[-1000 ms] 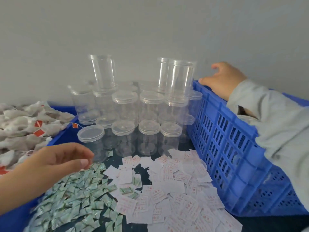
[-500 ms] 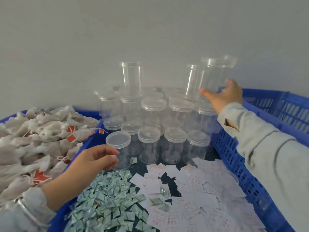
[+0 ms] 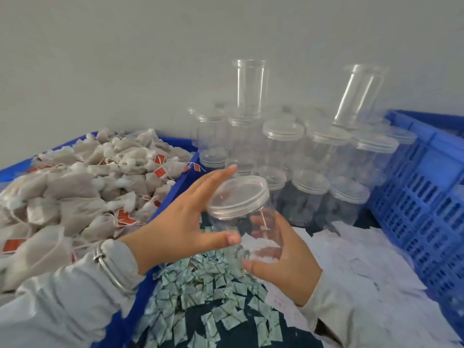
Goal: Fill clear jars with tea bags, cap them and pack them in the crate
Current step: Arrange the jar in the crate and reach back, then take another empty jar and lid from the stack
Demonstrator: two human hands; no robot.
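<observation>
A clear capped jar (image 3: 247,217) is up off the table at centre, empty, tilted a little. My right hand (image 3: 283,262) grips its lower body from below and behind, fingers seen through the plastic. My left hand (image 3: 185,222) is at the jar's lid (image 3: 237,197), fingers straight along the lid's left side and thumb against the jar's front. Grey tea bags (image 3: 75,197) with red tags are heaped in a blue bin (image 3: 173,189) on the left. The blue slotted crate (image 3: 424,197) stands on the right.
Several more clear capped jars (image 3: 311,156) are stacked against the wall, two tall ones on top. Small green-white sachets (image 3: 208,292) lie in a pile in front, white paper slips (image 3: 351,259) to their right.
My right hand came back from the stacked jars by the crate and now holds a jar at centre. My left hand rose from the sachets to the jar's lid. The view shifted.
</observation>
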